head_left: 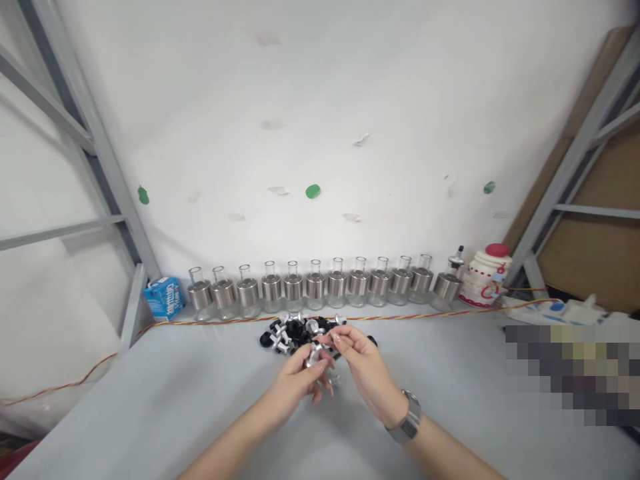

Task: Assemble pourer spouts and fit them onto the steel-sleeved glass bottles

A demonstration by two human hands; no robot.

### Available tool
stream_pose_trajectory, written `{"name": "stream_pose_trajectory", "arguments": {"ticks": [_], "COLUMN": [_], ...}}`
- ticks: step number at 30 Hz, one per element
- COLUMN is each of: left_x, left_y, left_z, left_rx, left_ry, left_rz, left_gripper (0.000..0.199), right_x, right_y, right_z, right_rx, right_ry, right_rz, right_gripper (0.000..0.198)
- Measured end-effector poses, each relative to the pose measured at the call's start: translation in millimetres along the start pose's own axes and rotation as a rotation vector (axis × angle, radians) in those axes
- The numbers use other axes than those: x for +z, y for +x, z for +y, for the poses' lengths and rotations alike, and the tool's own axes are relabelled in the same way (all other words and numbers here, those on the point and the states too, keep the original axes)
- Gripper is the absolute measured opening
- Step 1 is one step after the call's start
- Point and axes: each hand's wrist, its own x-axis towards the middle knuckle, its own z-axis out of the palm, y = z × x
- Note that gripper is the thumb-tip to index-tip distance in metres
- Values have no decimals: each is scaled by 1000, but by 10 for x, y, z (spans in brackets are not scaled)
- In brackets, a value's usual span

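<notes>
the left hand [300, 379] has its fingertips pinched shut around a small silver cap piece [314, 355], a shiny metal-looking cylinder held just above the table. the right hand [363, 363] meets it from the other side, thumb and forefinger closed on a tiny part close against the same cap piece; what exactly sits between those fingertips is too small to tell. a brushed metal wristwatch [407, 419] with a link band circles the right wrist.

just beyond the fingers lies a loose pile of small parts [295, 331], glossy black rounded pieces mixed with bright silver ones, heaped on the smooth pale grey table [175, 400].

behind the pile a twisted red and yellow cable [225, 321] runs across the table. past it stands a straight row of glass bottles [315, 287], each with a clear base, a matte silver collar and a narrow clear neck; the one at the right end carries a metal spout top. a blue carton [165, 298] rests at the row's left end, and a white ribbed ceramic jar with a red lid [486, 273] at the right. grey metal shelving posts [100, 147] frame the white wall.
</notes>
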Motion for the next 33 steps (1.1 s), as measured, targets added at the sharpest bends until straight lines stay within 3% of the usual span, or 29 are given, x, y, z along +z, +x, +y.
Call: {"name": "stream_pose_trajectory", "arguments": {"ticks": [7, 14, 19, 26, 33], "left_x": [74, 39, 36, 53, 3], "left_y": [-31, 38, 35, 9, -1], "left_z": [17, -71, -67, -34, -61], "left_rx": [-105, -193, -220, -198, -127], "left_ry": [-207, -274, -246, -150, -43], "left_rz": [35, 65, 66, 56, 107], "left_gripper": [26, 54, 55, 57, 49], "right_x": [61, 83, 83, 61, -9], "right_y": [-37, -29, -48, -110, -108], "right_z": [7, 67, 49, 51, 20], "right_rx": [-5, 14, -40, -211, -601], "right_ry": [3, 14, -129, -408, -758], "right_rz": [-33, -46, -11, 10, -88], "right_gripper": [16, 18, 15, 7, 20]}}
